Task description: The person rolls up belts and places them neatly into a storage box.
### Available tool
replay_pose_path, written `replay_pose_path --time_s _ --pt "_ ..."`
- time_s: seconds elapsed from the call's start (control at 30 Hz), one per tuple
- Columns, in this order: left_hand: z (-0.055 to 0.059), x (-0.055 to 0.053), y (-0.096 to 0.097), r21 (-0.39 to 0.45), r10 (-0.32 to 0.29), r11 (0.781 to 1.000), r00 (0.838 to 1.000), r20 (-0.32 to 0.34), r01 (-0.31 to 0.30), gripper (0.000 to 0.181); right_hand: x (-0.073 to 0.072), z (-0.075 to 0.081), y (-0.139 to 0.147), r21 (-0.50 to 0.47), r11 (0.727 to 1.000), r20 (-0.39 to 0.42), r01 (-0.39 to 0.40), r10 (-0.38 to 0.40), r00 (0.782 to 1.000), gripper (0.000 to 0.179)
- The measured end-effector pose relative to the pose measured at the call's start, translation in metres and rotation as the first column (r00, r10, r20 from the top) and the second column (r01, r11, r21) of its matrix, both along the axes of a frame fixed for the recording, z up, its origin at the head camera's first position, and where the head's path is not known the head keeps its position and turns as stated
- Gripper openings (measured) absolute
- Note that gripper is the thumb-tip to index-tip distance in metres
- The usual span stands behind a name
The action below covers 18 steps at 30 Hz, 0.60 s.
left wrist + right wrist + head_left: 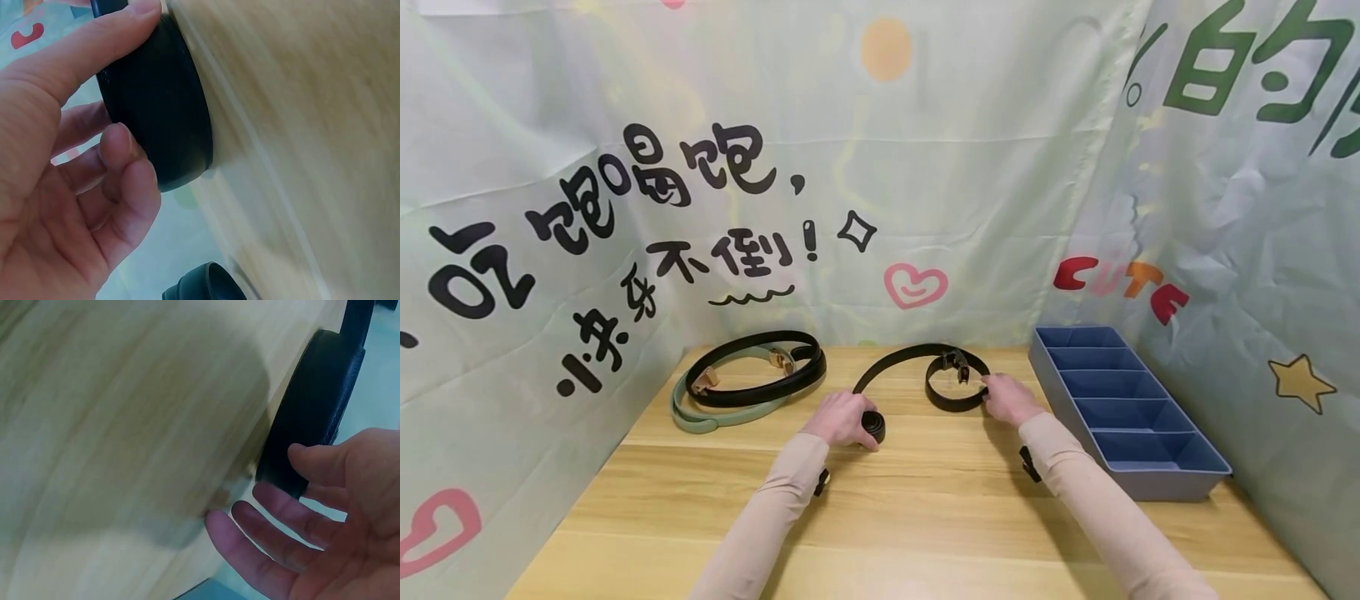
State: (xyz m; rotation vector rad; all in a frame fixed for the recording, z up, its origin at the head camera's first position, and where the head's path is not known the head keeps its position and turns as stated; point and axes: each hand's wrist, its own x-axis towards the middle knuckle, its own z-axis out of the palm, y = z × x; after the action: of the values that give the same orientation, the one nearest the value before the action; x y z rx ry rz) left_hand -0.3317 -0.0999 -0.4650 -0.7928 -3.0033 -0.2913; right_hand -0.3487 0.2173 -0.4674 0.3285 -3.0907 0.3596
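Observation:
A black belt (910, 352) stands on edge on the wooden table, one end wound into a tight roll, the other curving in a wider loop with a dark metal buckle (958, 364). My left hand (838, 419) grips the rolled end. In the left wrist view the thumb lies over the roll (156, 112) and the other fingers bend behind it. On the loop's right side, my right hand (1011, 400) pinches the strap (312, 406) between thumb and index finger. Its remaining fingers are spread beside the strap.
To the left lie another black belt (752, 398) and a pale green belt (688, 421), overlapping in loose coils with gold-coloured buckles. A blue box (1157, 483) with several compartments stands at the right. Printed cloth (985, 208) hangs behind and along both sides of the table (925, 517).

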Motion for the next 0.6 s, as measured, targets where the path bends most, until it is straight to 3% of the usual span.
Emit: replay_pose_path --time_s 0.13,0.27,0.37,0.43,0.5,0.6 --pt "-0.002 0.002 0.001 -0.010 -0.009 1.000 1.000 -0.025 0.009 0.056 0.001 0.002 -0.003 -0.006 0.999 -0.008 0.033 -0.033 0.999 0.047" --pt "-0.003 0.003 0.005 -0.032 -0.013 0.999 0.998 -0.063 0.011 0.047 0.007 0.004 -0.023 -0.043 0.998 -0.166 -0.044 0.036 0.985 0.040" --pt "-0.003 0.003 0.009 -0.037 -0.013 0.999 0.997 -0.077 0.010 0.040 0.012 0.003 -0.045 -0.042 0.978 -0.294 -0.207 0.186 0.937 0.026" --pt "-0.002 0.002 0.013 -0.036 -0.010 0.999 0.997 -0.082 0.007 0.041 0.016 0.001 -0.059 -0.030 0.940 -0.333 -0.339 0.311 0.890 0.020" --pt "-0.002 0.002 0.017 -0.040 -0.003 0.999 0.996 -0.085 0.000 0.043 0.021 -0.002 -0.071 -0.025 0.889 -0.327 -0.457 0.425 0.844 0.020" --pt "-0.002 0.002 0.022 -0.049 0.020 0.998 0.995 -0.095 -0.025 0.046 0.026 -0.005 -0.085 -0.045 0.825 -0.260 -0.563 0.535 0.804 0.027"
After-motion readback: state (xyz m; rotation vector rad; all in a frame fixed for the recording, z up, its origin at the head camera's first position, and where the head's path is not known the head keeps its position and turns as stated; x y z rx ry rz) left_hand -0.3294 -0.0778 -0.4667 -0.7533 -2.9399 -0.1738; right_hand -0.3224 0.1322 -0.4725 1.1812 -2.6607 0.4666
